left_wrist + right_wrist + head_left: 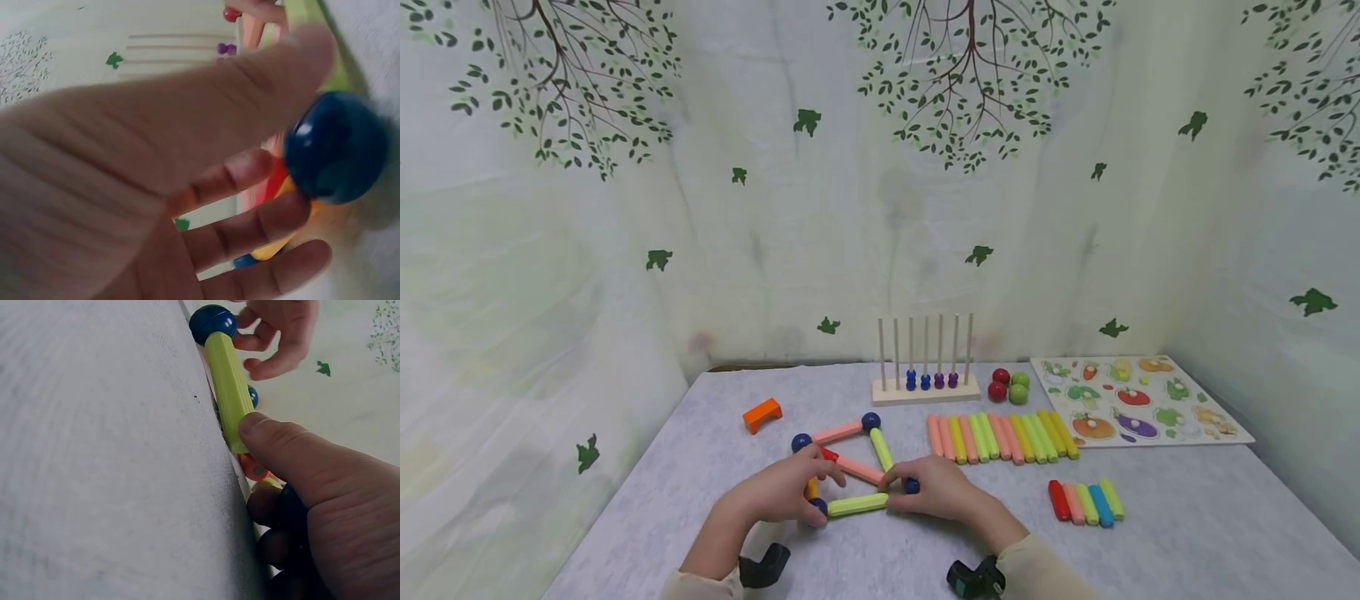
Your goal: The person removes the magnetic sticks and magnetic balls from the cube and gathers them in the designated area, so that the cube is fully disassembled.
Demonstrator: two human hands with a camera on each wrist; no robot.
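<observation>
A frame of toy building rods and dark blue balls lies on the table. My left hand (786,487) is at its lower left corner, fingers loosely spread and thumb beside a blue ball (337,147). That ball joins a light green rod (228,387) along the near side and an orange rod (812,488). At the other end of the light green rod, my right hand (942,487) pinches it with thumb and fingers. Another blue ball (291,511) sits behind the right thumb, by the curled fingers. A pink rod (860,470) with a red piece (829,454) crosses inside the frame.
Rows of coloured rods (1000,439) and shorter ones (1086,503) lie to the right. A bead abacus (925,392), red and green balls (1009,387) and a vegetable puzzle board (1135,400) stand farther back. An orange block (762,415) is at the left.
</observation>
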